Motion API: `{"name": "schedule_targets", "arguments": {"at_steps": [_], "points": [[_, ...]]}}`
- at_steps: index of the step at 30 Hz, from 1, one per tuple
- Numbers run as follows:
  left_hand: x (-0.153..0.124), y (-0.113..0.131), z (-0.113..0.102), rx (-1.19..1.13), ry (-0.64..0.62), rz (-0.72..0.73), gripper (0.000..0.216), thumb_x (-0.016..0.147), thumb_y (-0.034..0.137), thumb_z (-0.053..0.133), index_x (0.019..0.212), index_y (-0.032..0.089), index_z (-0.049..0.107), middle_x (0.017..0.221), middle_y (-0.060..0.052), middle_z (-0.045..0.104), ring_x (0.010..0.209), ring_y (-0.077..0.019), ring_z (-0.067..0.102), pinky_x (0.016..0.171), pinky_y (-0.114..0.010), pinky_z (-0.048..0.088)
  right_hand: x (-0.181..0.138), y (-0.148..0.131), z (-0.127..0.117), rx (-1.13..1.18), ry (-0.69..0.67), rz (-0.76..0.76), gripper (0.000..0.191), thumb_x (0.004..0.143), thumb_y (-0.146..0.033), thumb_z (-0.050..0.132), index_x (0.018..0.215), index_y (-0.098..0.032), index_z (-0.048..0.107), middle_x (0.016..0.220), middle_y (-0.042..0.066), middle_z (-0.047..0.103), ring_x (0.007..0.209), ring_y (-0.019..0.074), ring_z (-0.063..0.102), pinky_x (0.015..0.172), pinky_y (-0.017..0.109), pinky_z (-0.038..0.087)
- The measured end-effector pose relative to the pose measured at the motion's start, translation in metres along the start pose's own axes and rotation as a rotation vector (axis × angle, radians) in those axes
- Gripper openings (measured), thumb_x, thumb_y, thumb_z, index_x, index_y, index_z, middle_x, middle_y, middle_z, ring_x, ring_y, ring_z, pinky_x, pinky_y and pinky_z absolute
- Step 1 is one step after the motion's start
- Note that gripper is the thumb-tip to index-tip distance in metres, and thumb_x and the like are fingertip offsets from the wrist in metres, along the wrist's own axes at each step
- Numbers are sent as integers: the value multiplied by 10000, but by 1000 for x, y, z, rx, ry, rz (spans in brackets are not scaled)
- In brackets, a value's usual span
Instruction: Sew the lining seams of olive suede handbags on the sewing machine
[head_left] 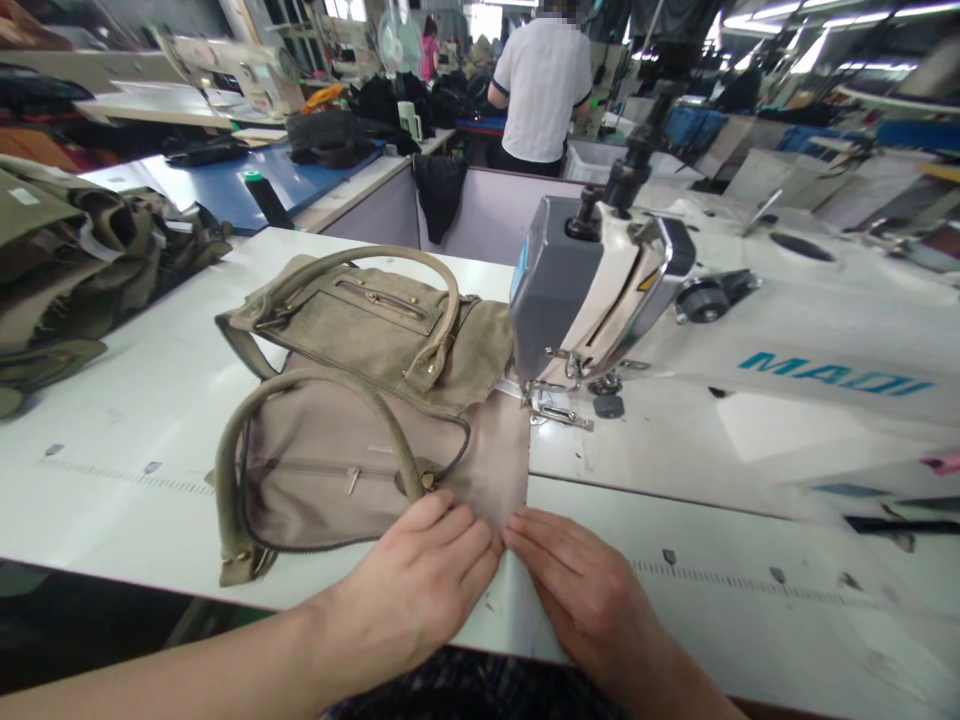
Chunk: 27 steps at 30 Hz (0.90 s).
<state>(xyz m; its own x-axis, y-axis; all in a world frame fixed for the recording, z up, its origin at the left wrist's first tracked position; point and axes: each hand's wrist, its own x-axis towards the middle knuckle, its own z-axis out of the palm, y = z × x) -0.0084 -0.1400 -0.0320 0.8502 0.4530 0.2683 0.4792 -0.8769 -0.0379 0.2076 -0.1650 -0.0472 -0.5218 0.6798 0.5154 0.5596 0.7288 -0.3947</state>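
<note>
An olive-green handbag (375, 330) with looped handles and a beige lining panel (337, 470) lies on the white sewing table (135, 400). Its far right edge sits under the presser foot (547, 400) of a white sewing machine (675, 300). My left hand (420, 580) lies flat with fingers together on the near corner of the lining. My right hand (577, 580) presses fingertips on the same corner, touching the left hand. Neither hand grips anything.
A pile of olive bags (82, 260) lies at the table's left. A green thread cone (262, 195) stands behind. A person in a white shirt (544, 90) stands at a far bench. Another sewing machine (240, 70) is at back left.
</note>
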Motion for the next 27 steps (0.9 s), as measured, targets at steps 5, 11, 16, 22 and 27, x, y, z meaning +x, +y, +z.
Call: {"name": "schedule_targets", "arguments": {"at_steps": [5,11,16,22,27], "points": [[9,-17,5,28,32,71,156,938,162,520,1029,122,639,837,-25,603,809,-176,552,1028,-397,386,11,10,-1,-26,-17,10,316,948,-43,427,1164,-85,655,1084,166,697,1051,260,662,937,424,588],[16,-37,3,72,41,64,239,971,153,484,1157,95,623,910,-47,647,920,-187,598,1153,-455,309,26,25,2,-61,-41,6,288,970,-64,424,1171,-48,629,1107,195,661,1073,292,632,942,473,577],[26,-58,10,30,143,125,290,1003,119,383,1166,90,621,926,-59,684,914,-174,617,1092,-419,380,34,40,5,-61,-37,-9,343,945,-39,414,1230,-88,599,1124,184,638,1089,286,607,940,495,569],[42,-80,18,4,122,116,271,1011,192,409,1095,106,652,932,-58,696,906,-182,624,1020,-406,425,37,50,11,-94,-61,43,455,898,-47,403,1338,-69,514,1270,217,562,1213,328,523,999,573,507],[56,-93,26,35,75,95,289,1015,187,390,1080,120,664,959,-66,709,923,-180,628,1043,-397,415,36,49,13,-122,-41,115,454,893,-87,421,1334,-56,521,1295,220,551,1234,345,502,1023,584,482]]}}
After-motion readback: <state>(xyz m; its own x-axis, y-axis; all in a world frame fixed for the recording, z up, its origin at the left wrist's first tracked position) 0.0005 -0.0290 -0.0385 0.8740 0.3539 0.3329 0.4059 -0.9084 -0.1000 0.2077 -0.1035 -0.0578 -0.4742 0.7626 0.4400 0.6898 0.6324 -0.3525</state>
